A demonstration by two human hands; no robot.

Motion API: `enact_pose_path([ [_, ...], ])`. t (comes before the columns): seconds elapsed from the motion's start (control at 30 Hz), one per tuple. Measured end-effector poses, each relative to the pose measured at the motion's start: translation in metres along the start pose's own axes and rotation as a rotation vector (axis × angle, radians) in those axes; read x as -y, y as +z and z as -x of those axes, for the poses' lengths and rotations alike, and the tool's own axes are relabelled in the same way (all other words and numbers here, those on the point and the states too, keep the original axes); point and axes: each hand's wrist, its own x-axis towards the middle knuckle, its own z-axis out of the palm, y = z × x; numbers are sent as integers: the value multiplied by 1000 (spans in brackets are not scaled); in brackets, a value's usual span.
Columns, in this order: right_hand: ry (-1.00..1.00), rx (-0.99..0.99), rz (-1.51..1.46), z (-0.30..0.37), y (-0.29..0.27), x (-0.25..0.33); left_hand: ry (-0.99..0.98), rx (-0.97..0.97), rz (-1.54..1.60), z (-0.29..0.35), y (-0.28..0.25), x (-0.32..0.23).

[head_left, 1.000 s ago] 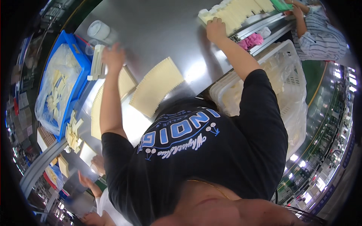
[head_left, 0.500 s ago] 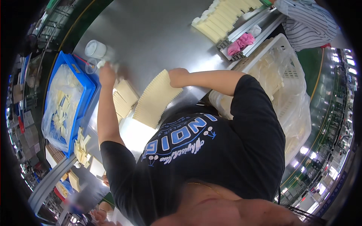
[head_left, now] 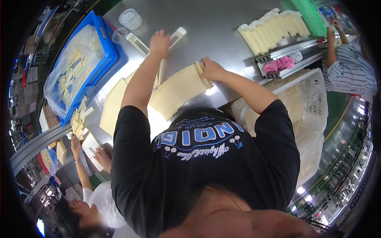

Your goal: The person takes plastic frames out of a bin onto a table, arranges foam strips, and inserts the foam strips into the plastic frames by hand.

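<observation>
A curved row of pale yellow strips (head_left: 174, 93), packed side by side, lies in front of me on the metal table. My right hand (head_left: 213, 70) grips the strips at its right end, thumb on the far side. Above the row, my left hand (head_left: 160, 44) is closed over long cream slotted pieces. One slotted piece (head_left: 178, 38) sticks out to its upper right, another (head_left: 137, 43) to its upper left. A narrow piece (head_left: 162, 72) points down below the hand. A second row of strips (head_left: 112, 104) lies further left, partly behind my left forearm.
At the left stands a blue tray (head_left: 112, 55) lined with plastic, holding loose strips. A clear jar (head_left: 130, 19) and small cup (head_left: 119, 35) are beyond it. More strips (head_left: 274, 29), a pink cloth (head_left: 279, 63) and a white crate (head_left: 317, 91) are at right. Co-workers sit lower left and far right.
My left hand has moved right from beside the jar, with slotted pieces now at it. My right hand has moved right, and the strip row lies flatter. The view has shifted.
</observation>
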Motion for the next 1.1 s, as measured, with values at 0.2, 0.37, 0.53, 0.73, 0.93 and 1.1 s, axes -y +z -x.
enact_pose_path([
  [0.2,59,395,-708,-10,-54,6,-266,-188,647,7,-24,-13],
  [0.37,17,395,-1064,3,-84,37,-503,-128,1344,25,-40,-38],
  [0.53,-137,148,-1028,7,-84,56,-639,117,1765,44,-66,-92],
  [0.73,-370,-438,-580,17,-53,76,-472,-82,1728,57,-55,-104],
  [0.93,-426,-444,-481,33,-56,85,-335,-169,1752,59,-55,-101],
  [1.1,-466,-447,-394,32,-58,84,-291,-193,1710,59,-56,-103],
])
